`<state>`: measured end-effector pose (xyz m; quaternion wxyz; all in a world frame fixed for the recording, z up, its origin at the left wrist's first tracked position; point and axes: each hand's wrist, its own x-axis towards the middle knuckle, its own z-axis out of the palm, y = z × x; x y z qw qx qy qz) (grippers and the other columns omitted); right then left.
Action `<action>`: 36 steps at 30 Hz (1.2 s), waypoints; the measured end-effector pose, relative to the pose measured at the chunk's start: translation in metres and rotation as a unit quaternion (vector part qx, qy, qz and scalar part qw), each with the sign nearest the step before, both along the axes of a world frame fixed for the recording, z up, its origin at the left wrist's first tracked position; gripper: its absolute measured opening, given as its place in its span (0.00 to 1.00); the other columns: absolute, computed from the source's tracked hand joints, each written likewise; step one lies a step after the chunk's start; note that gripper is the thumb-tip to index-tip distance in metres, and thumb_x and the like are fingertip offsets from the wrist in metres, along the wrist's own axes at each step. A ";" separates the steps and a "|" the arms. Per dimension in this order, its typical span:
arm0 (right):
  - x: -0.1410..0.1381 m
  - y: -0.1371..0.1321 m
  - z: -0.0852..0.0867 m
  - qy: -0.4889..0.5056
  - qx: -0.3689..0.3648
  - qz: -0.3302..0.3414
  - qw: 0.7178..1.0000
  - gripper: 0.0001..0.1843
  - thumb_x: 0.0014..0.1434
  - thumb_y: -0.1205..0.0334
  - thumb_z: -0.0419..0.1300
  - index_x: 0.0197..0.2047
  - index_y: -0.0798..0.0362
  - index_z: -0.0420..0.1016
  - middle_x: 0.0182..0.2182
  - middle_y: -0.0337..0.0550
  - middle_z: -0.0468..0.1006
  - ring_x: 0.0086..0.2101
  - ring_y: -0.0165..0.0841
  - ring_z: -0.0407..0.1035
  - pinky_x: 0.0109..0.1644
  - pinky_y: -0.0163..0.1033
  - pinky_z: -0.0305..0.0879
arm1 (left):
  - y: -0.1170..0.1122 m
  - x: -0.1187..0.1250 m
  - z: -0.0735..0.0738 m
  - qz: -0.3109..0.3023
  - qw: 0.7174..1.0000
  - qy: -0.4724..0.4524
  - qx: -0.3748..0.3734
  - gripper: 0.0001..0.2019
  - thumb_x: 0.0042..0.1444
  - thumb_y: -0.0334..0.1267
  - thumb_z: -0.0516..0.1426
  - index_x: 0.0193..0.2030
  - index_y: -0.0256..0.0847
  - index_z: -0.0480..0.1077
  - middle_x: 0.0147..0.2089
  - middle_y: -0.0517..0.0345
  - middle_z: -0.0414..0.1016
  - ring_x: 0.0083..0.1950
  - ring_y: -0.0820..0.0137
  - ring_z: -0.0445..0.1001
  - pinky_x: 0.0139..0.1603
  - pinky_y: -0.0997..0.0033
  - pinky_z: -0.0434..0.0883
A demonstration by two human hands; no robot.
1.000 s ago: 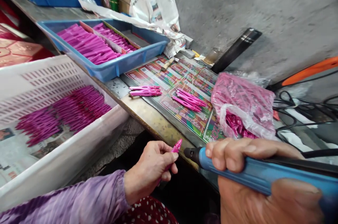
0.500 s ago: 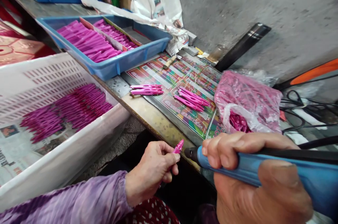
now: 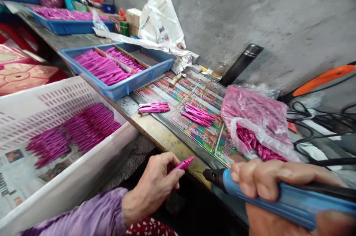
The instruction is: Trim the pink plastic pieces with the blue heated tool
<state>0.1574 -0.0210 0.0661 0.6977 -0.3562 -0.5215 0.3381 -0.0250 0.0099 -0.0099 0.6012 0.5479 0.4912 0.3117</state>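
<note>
Left hand [image 3: 154, 184]: fingers pinching a pink plastic piece [image 3: 187, 163] by the near edge of the table [image 3: 155, 129]. Right hand [image 3: 265, 182]: fingers wrapped round a blue screwdriver [image 3: 289, 203], black nose near the piece, apart.

A slim magenta pointed piece [image 3: 185, 163] tilts up rightward, apart from a blue, black-nosed handheld tool [image 3: 289, 203].

My tabletop [image 3: 158, 128] carries a blue tray [image 3: 141, 81]; right of that tray lie a printed sheet [image 3: 175, 107] and, farther right, a plastic bag [image 3: 256, 112].
</note>
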 end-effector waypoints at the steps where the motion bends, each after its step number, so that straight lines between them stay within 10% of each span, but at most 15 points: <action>1: 0.005 -0.001 -0.002 -0.004 0.008 -0.005 1.000 0.13 0.67 0.47 0.59 0.41 0.48 0.73 0.24 0.34 0.69 0.25 0.31 0.66 0.37 0.46 0.71 | 0.008 -0.007 0.001 0.006 0.991 0.061 0.117 0.08 0.60 0.39 0.56 0.31 0.39 0.70 0.25 0.59 0.72 0.24 0.73 0.67 0.27 0.74 0.62; 5: 0.016 0.000 -0.008 -0.028 0.038 -0.024 0.999 0.13 0.65 0.48 0.60 0.40 0.49 0.73 0.23 0.34 0.70 0.23 0.31 0.66 0.33 0.44 0.71 | 0.055 -0.036 0.007 0.029 0.873 0.295 0.387 0.10 0.65 0.34 0.54 0.38 0.38 0.77 0.34 0.53 0.77 0.35 0.66 0.74 0.37 0.68 0.67; 9: 0.018 0.003 -0.006 -0.023 0.035 -0.032 0.999 0.12 0.63 0.49 0.62 0.38 0.49 0.73 0.21 0.33 0.70 0.22 0.30 0.66 0.30 0.41 0.72 | 0.100 -0.052 0.010 0.013 0.760 0.488 0.428 0.10 0.67 0.33 0.56 0.42 0.40 0.80 0.41 0.51 0.80 0.42 0.61 0.77 0.42 0.65 0.70; 13: 0.018 0.002 -0.003 -0.010 0.028 -0.054 0.998 0.12 0.62 0.49 0.63 0.37 0.50 0.73 0.21 0.34 0.70 0.22 0.29 0.66 0.29 0.39 0.72 | 0.123 -0.058 0.009 0.023 0.718 0.530 0.451 0.11 0.67 0.29 0.55 0.43 0.39 0.81 0.42 0.47 0.80 0.44 0.56 0.76 0.46 0.60 0.70; 26: 0.021 -0.002 -0.002 0.000 -0.005 -0.104 0.995 0.12 0.62 0.49 0.64 0.36 0.48 0.72 0.22 0.34 0.71 0.24 0.29 0.67 0.35 0.40 0.73 | 0.145 0.050 0.029 -0.154 0.732 0.448 0.490 0.08 0.67 0.32 0.57 0.43 0.39 0.79 0.41 0.49 0.79 0.44 0.62 0.77 0.45 0.65 0.72; 36: 0.023 -0.001 -0.004 0.025 -0.021 -0.145 0.989 0.13 0.62 0.49 0.64 0.34 0.48 0.70 0.23 0.34 0.70 0.25 0.31 0.66 0.35 0.41 0.71 | 0.153 0.068 0.021 -0.191 0.730 0.436 0.490 0.08 0.67 0.35 0.59 0.44 0.37 0.80 0.46 0.44 0.80 0.48 0.57 0.79 0.45 0.63 0.73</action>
